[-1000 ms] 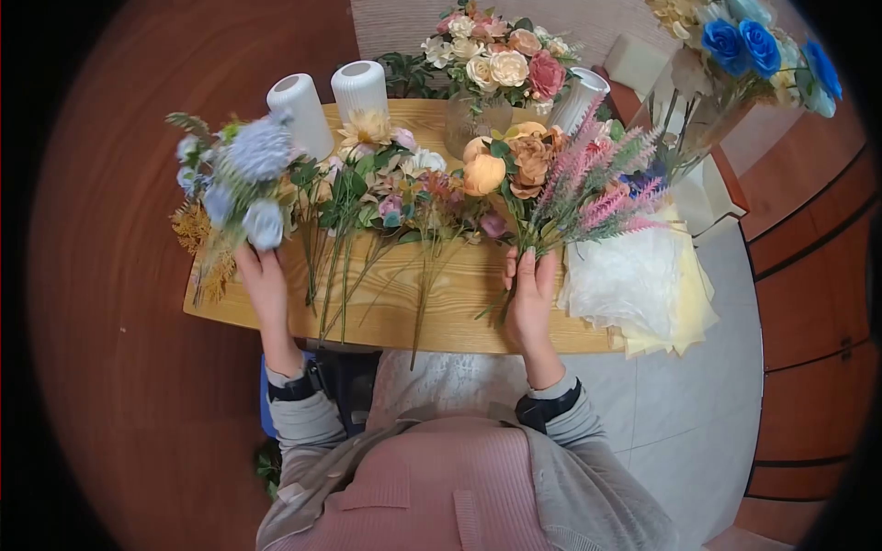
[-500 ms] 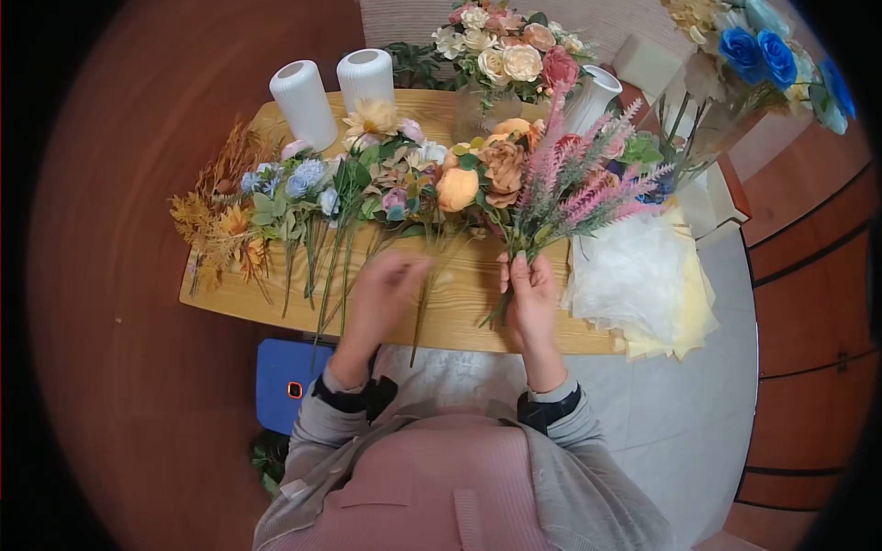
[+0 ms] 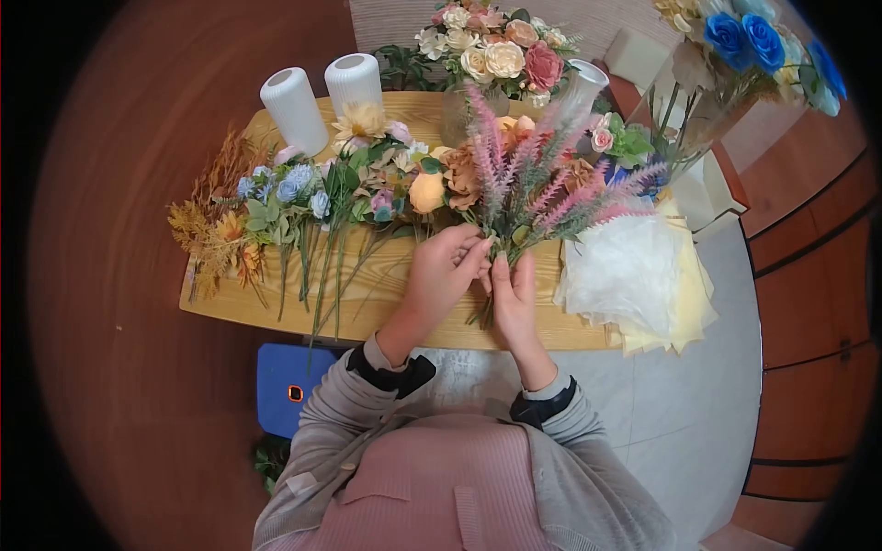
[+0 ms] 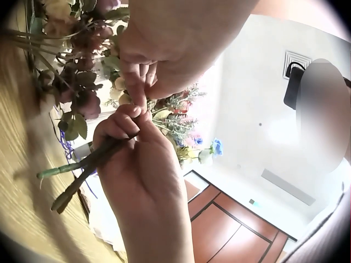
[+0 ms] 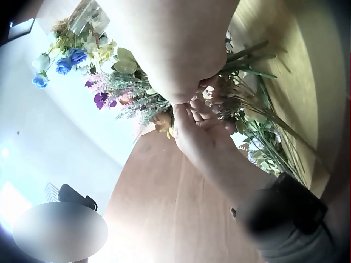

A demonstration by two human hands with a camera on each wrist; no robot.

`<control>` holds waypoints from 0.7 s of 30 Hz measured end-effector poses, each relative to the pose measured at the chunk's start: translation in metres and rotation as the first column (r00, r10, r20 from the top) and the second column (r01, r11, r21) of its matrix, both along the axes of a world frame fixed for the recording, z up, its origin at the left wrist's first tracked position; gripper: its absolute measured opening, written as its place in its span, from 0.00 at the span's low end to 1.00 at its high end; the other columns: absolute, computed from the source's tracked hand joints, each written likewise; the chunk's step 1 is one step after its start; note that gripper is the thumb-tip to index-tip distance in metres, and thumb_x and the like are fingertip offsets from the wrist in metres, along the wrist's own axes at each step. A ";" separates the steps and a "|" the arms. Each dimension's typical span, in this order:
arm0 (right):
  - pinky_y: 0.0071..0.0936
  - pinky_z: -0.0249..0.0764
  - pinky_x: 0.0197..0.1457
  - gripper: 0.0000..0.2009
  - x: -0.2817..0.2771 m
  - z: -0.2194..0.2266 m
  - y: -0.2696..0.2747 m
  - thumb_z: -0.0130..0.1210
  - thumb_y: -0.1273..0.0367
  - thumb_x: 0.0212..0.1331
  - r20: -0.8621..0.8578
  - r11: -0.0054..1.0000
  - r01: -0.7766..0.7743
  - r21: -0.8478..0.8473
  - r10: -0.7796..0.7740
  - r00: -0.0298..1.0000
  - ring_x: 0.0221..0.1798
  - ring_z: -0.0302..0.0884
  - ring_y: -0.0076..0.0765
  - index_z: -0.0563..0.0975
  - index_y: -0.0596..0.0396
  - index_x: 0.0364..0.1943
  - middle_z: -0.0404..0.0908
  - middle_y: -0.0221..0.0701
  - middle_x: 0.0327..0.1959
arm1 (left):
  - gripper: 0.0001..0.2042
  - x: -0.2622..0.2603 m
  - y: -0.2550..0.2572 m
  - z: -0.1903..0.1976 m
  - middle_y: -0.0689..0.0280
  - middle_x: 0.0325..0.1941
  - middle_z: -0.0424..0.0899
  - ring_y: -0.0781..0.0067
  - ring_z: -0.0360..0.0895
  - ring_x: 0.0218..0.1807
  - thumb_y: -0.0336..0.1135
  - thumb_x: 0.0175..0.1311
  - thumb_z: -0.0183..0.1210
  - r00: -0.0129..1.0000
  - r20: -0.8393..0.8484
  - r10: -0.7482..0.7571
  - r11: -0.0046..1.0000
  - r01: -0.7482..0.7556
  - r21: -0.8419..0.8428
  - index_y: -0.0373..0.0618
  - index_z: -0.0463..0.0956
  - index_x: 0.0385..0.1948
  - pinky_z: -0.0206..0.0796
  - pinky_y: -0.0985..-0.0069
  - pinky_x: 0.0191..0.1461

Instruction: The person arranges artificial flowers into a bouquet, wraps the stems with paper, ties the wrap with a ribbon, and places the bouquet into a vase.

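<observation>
- Head view: right hand (image 3: 513, 286) grips the stems of a bunch (image 3: 537, 188) of pink-purple lavender sprigs and orange blooms, held just above the front of the table (image 3: 404, 312), flower heads pointing away from the person.
- Left hand (image 3: 444, 268) is at the same stems, fingertips pinching just under the flower heads, touching the right hand.
- Left wrist view: right hand fingers (image 4: 118, 129) are curled tight round the green stems (image 4: 82, 164); the cut ends stick out below the fist. Left fingers (image 4: 137, 90) pinch at the top of that fist.
- Right wrist view: both hands meet at the stems; the exact left finger pose is hard to read there.
- Progress, as a judgement: bunch partly built, several sprigs gathered. Many loose flowers (image 3: 363, 197) lie in a row on the table, also blue ones (image 3: 289, 188) and dry orange fern sprigs (image 3: 216, 230) at the left end. No wrap or tie on the bunch; cannot tell how many more stems will go in.
- Wrap sheets (image 3: 643, 285), white over yellow, sit at the right end of the table, hanging over the edge, just beside the bunch.
- Surface: light wood-grain table, small, crowded.
- At the back: two white ribbed vases (image 3: 322, 92), a glass vase with a cream-pink bouquet (image 3: 501, 50), and a white vase (image 3: 583, 87) behind the bunch.
- Far right: blue roses (image 3: 744, 37) in a clear vase.
- Room: red-brown floor on the left, pale tile on the right, wood-panel cabinet on the right edge. Blue stool (image 3: 285, 386) under the person. Grey sleeves, pink top.
</observation>
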State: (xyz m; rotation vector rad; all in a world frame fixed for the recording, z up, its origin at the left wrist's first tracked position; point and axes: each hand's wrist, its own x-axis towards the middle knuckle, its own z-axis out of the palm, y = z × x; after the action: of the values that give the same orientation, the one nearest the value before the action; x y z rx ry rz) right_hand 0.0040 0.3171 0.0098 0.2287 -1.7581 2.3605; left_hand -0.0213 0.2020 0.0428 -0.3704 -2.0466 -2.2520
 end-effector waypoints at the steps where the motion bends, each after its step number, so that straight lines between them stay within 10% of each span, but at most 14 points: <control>1: 0.12 0.61 0.30 0.07 0.000 -0.001 -0.001 0.40 0.69 0.70 0.000 1.000 0.000 -0.002 0.000 1.000 0.29 0.63 0.14 0.63 0.56 0.46 0.71 0.25 0.35 | 0.11 0.001 0.000 0.000 0.62 0.29 0.80 0.81 0.78 0.28 0.26 0.62 0.57 1.000 0.000 0.000 1.000 0.000 -0.002 0.28 0.71 0.42 0.71 0.84 0.28; 10: 0.12 0.64 0.34 0.08 0.001 0.009 -0.009 0.39 0.69 0.70 -0.078 0.996 0.061 0.062 -0.056 0.995 0.33 0.64 0.13 0.61 0.55 0.48 0.72 0.24 0.37 | 0.09 0.005 0.004 0.008 0.58 0.29 0.81 0.79 0.78 0.26 0.19 0.58 0.54 0.972 -0.190 0.139 0.964 -0.177 -0.199 0.29 0.69 0.40 0.72 0.83 0.28; 16: 0.14 0.61 0.32 0.06 -0.004 0.000 -0.007 0.38 0.68 0.71 -0.004 0.992 0.112 0.058 -0.112 0.994 0.31 0.60 0.13 0.61 0.55 0.45 0.67 0.23 0.31 | 0.09 0.010 0.009 0.002 0.56 0.26 0.79 0.75 0.77 0.23 0.16 0.59 0.49 0.989 -0.114 0.098 0.995 -0.099 -0.007 0.32 0.63 0.40 0.72 0.80 0.26; 21: 0.13 0.58 0.30 0.05 -0.004 0.007 -0.012 0.37 0.68 0.71 -0.003 0.973 0.028 -0.231 -0.030 1.000 0.29 0.59 0.14 0.60 0.52 0.44 0.66 0.24 0.29 | 0.06 0.005 0.011 0.000 0.56 0.28 0.76 0.72 0.75 0.18 0.18 0.62 0.43 1.000 0.003 0.027 0.878 -0.026 0.477 0.37 0.57 0.37 0.69 0.80 0.21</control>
State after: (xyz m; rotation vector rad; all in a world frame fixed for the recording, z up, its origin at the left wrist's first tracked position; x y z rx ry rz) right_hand 0.0000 0.3052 0.0168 0.1742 -1.4552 2.5116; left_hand -0.0159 0.2126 0.0432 -0.2989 -1.3994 -2.6205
